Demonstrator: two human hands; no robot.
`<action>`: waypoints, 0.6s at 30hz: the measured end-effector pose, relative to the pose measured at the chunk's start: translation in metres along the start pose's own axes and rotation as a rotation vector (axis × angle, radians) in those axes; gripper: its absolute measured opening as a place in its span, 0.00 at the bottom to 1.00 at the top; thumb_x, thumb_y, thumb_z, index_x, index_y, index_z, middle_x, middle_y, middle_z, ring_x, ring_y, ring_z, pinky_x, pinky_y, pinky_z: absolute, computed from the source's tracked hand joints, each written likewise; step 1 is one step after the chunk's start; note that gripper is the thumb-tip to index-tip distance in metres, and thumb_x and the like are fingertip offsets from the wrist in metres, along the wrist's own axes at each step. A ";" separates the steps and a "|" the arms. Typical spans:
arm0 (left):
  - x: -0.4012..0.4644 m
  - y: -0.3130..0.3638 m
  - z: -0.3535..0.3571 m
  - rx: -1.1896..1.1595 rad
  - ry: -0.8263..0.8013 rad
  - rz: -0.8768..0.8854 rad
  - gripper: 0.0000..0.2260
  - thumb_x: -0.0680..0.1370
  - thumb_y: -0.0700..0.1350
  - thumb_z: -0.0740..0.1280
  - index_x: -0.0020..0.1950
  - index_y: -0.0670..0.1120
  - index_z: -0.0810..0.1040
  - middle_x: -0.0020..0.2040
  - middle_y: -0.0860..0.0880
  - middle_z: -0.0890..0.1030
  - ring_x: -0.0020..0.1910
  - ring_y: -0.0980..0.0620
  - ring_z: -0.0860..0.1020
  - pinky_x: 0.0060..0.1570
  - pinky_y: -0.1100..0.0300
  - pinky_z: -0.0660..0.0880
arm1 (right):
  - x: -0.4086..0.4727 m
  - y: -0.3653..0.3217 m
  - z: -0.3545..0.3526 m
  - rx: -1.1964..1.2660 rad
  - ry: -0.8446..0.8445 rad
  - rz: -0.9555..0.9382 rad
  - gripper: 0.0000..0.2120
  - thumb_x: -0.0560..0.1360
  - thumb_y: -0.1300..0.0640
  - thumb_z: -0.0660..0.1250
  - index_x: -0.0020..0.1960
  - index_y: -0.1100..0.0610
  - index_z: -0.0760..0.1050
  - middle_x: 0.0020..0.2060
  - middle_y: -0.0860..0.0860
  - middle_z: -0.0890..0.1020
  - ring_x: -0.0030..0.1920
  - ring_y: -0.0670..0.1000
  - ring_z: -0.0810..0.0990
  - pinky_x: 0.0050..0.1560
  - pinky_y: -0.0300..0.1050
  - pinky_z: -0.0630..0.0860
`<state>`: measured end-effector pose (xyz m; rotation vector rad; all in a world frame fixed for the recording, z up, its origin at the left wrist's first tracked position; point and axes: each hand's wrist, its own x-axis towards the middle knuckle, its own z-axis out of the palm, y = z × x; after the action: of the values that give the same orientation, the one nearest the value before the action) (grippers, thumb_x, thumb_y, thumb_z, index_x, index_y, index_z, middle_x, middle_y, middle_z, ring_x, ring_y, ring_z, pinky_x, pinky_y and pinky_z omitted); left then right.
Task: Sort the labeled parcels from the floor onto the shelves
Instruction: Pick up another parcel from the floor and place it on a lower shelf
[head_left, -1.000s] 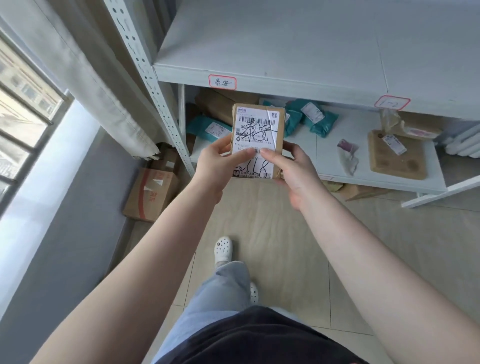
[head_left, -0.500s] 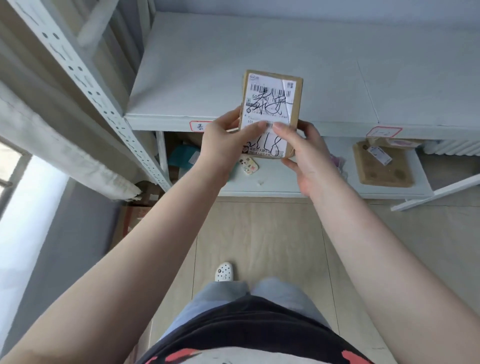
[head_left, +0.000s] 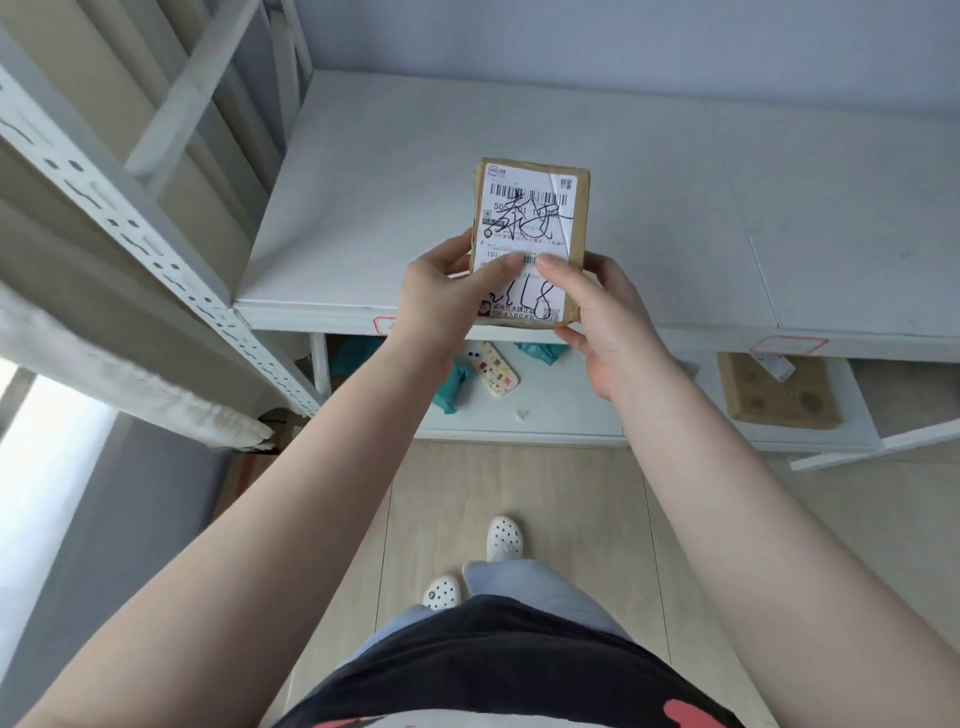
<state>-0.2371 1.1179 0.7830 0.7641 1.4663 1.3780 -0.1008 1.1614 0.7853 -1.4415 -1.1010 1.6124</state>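
I have the parcel (head_left: 530, 241) up in front of me in both hands, label toward my face, its lower end level with the front edge of the upper shelf (head_left: 395, 208). My left hand (head_left: 447, 291) has its grip closed on the lower left side, thumb lying across the label and the other fingers behind the box where I cannot see them. My right hand (head_left: 602, 317) mirrors that on the lower right, thumb on the label, fingers wrapped under the bottom corner. The parcel hangs in the air over the shelf board, not resting on it.

It is a small flat cardboard box, and I judge it light, since thumb and fingertips alone carry it without my wrists bracing. The card looks stiff enough to keep its shape, with corners a little rubbed and creased. The paper label is smooth and glossy, so my thumbs could slide on it; the bare brown card at the edges should give better friction. I think holding it by the two long sides near the lower end is sound, and one hand across its width would probably do. Nothing tells me what is inside, so I would set it down flat, not drop it.

The upper shelf is bare; red-bordered tags (head_left: 787, 344) sit on its front lip. Below, the lower shelf (head_left: 571, 415) holds teal bags (head_left: 452, 384) and another brown parcel (head_left: 776, 392)
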 end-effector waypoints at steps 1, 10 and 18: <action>0.008 0.001 0.001 -0.001 0.008 0.001 0.15 0.73 0.42 0.74 0.60 0.44 0.83 0.50 0.47 0.87 0.44 0.52 0.86 0.47 0.59 0.81 | 0.008 -0.003 0.000 -0.005 -0.007 0.000 0.26 0.69 0.48 0.74 0.64 0.51 0.73 0.45 0.42 0.84 0.50 0.44 0.82 0.59 0.51 0.75; 0.072 0.007 0.025 -0.083 0.081 -0.037 0.13 0.74 0.40 0.73 0.58 0.42 0.83 0.45 0.49 0.87 0.37 0.55 0.85 0.39 0.63 0.80 | 0.084 -0.029 -0.002 -0.037 -0.068 0.015 0.23 0.71 0.51 0.73 0.63 0.53 0.73 0.43 0.44 0.83 0.43 0.42 0.82 0.49 0.44 0.75; 0.126 -0.002 0.034 -0.040 0.125 -0.131 0.22 0.73 0.45 0.74 0.65 0.42 0.76 0.50 0.46 0.85 0.44 0.50 0.84 0.45 0.58 0.79 | 0.134 -0.030 0.003 -0.083 -0.066 0.002 0.16 0.72 0.50 0.71 0.58 0.53 0.78 0.48 0.48 0.84 0.44 0.44 0.81 0.42 0.39 0.72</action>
<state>-0.2498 1.2452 0.7569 0.5549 1.5526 1.3707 -0.1230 1.2946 0.7595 -1.4523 -1.2172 1.6427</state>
